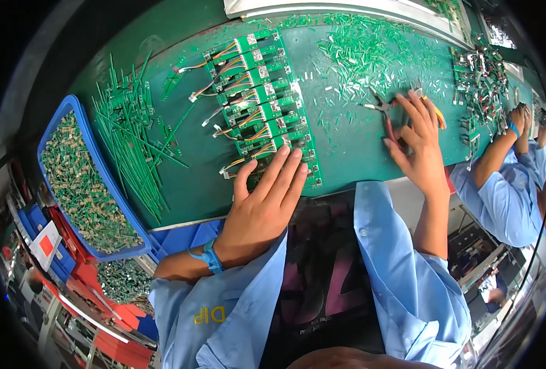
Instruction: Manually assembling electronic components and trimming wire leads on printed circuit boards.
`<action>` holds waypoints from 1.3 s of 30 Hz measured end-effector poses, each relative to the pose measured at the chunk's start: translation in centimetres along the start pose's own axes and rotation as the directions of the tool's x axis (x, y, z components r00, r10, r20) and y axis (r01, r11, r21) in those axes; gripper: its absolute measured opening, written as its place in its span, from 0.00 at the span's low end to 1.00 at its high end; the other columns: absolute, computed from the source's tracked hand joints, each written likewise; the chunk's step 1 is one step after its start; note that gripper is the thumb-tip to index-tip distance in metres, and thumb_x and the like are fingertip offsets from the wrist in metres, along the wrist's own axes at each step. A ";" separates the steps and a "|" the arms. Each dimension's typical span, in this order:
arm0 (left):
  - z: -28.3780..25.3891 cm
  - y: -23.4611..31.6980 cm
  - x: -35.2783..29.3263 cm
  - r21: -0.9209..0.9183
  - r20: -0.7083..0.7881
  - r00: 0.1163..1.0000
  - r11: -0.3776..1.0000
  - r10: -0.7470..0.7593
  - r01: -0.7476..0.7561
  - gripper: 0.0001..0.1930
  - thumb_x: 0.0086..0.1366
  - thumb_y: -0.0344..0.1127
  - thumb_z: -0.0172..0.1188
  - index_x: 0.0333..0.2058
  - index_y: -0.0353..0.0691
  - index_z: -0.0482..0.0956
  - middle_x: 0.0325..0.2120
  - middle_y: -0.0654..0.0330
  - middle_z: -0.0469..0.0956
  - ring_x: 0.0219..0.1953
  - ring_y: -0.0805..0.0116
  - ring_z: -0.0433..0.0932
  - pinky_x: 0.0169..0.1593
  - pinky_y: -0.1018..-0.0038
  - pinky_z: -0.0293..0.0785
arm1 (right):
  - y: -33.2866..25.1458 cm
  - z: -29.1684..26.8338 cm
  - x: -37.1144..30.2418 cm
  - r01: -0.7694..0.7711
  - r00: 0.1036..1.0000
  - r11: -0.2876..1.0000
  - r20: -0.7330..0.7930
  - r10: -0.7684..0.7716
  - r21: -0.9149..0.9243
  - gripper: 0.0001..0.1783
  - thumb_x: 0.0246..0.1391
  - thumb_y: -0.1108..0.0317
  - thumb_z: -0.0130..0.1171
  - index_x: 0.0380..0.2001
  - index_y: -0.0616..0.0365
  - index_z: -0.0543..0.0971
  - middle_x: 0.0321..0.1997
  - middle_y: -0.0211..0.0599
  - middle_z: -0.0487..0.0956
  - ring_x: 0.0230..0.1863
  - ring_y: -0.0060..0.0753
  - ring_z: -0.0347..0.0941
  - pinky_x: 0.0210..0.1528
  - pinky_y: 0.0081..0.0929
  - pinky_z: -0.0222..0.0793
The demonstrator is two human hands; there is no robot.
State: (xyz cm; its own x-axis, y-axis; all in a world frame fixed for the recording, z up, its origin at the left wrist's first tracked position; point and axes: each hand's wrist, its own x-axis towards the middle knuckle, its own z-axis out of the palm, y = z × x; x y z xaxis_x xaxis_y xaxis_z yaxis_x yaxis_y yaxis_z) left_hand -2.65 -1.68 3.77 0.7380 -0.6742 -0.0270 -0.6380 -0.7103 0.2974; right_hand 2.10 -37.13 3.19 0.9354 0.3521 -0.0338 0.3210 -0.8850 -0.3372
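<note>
A green circuit board panel point(267, 92) lies on the green mat, its several small boards in a row, with coloured wires and white connectors along the left side. My left hand point(262, 200) rests over the panel's near end, fingers stretched out and fingertips on it. Farther right, my right hand point(422, 144) hovers at a pair of cutting pliers point(389, 120) with a red handle. Its fingers are apart, the thumb close to that handle. An orange-yellow tool handle point(439, 115) shows beside the fingers; the rest of it is hidden behind them.
Small green offcuts point(362, 52) litter the mat's far side. Long green strips point(128, 147) are heaped at left, beside a blue bin point(139, 237) full of small boards. Wired boards point(479, 80) are piled at right, near a co-worker's arm point(497, 150).
</note>
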 end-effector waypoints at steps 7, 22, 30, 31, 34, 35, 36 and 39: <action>0.4 -0.3 0.6 -0.097 -0.040 0.999 0.995 -0.030 0.026 0.24 0.71 0.32 0.65 0.65 0.42 0.81 0.75 0.51 0.73 0.79 0.57 0.69 0.73 0.47 0.61 | -0.4 1.6 0.1 -0.021 1.000 0.999 0.017 0.021 0.027 0.11 0.55 0.70 0.74 0.30 0.60 0.79 0.81 0.46 0.73 0.86 0.61 0.59 0.87 0.67 0.44; 2.6 -5.0 -4.0 -0.494 -0.333 0.885 0.860 -0.326 0.131 0.34 0.57 0.41 0.80 0.64 0.44 0.84 0.71 0.53 0.73 0.63 0.48 0.77 0.66 0.52 0.74 | -3.4 5.2 -3.3 0.136 0.934 0.945 -0.357 -0.022 0.297 0.10 0.58 0.72 0.74 0.43 0.61 0.87 0.47 0.43 0.88 0.42 0.44 0.80 0.50 0.42 0.79; 6.8 -3.1 -4.4 -0.610 -0.370 0.836 0.784 -0.405 0.110 0.34 0.58 0.39 0.81 0.64 0.42 0.84 0.73 0.45 0.69 0.67 0.42 0.76 0.71 0.50 0.75 | -13.1 5.4 -0.9 0.176 0.982 0.951 -0.110 -0.152 0.254 0.30 0.59 0.69 0.72 0.66 0.57 0.85 0.23 0.22 0.70 0.18 0.25 0.65 0.23 0.27 0.64; 6.9 -3.1 -4.4 -0.617 -0.370 0.837 0.780 -0.402 0.102 0.34 0.58 0.39 0.81 0.64 0.41 0.84 0.73 0.44 0.69 0.68 0.42 0.76 0.71 0.50 0.76 | -13.7 5.3 -0.7 0.159 0.986 0.967 -0.076 -0.146 0.198 0.31 0.58 0.68 0.71 0.67 0.57 0.84 0.23 0.23 0.70 0.18 0.26 0.66 0.23 0.27 0.65; 7.2 -3.1 -4.6 -0.635 -0.373 0.832 0.767 -0.411 0.094 0.34 0.58 0.37 0.81 0.64 0.41 0.83 0.73 0.43 0.69 0.69 0.41 0.75 0.72 0.50 0.76 | -14.7 5.1 -0.2 0.135 0.990 0.990 0.026 -0.135 0.033 0.35 0.58 0.66 0.70 0.70 0.57 0.81 0.23 0.25 0.71 0.17 0.27 0.68 0.21 0.28 0.65; 7.2 -3.2 -4.7 -0.636 -0.375 0.829 0.766 -0.415 0.096 0.34 0.58 0.37 0.81 0.64 0.41 0.83 0.73 0.43 0.69 0.69 0.41 0.75 0.72 0.50 0.76 | -14.8 5.0 -0.2 0.140 0.990 0.990 0.029 -0.141 0.031 0.35 0.58 0.66 0.70 0.70 0.57 0.81 0.23 0.25 0.71 0.17 0.27 0.68 0.21 0.28 0.65; 7.3 -3.2 -4.6 -0.634 -0.376 0.828 0.767 -0.415 0.096 0.34 0.58 0.37 0.81 0.64 0.41 0.83 0.73 0.43 0.69 0.69 0.41 0.75 0.71 0.50 0.77 | -14.9 4.8 -0.2 0.144 0.989 0.990 0.039 -0.144 0.000 0.34 0.60 0.65 0.70 0.71 0.56 0.81 0.23 0.24 0.72 0.16 0.27 0.67 0.21 0.28 0.64; 7.4 -3.3 -4.7 -0.633 -0.377 0.829 0.768 -0.414 0.096 0.34 0.58 0.37 0.81 0.64 0.41 0.83 0.73 0.43 0.68 0.69 0.42 0.75 0.70 0.51 0.77 | -15.2 4.6 -0.3 0.155 0.986 0.984 0.073 -0.148 -0.091 0.32 0.66 0.63 0.72 0.72 0.54 0.82 0.22 0.22 0.74 0.15 0.26 0.66 0.19 0.27 0.61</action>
State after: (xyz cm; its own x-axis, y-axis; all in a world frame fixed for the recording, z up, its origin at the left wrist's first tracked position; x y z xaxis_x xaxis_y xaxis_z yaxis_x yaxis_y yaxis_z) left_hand -5.61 2.30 -4.14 0.9585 -0.1884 0.2142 -0.2803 -0.4822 0.8300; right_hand -3.75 -22.40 4.04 0.8641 0.5006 -0.0516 0.4740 -0.8440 -0.2510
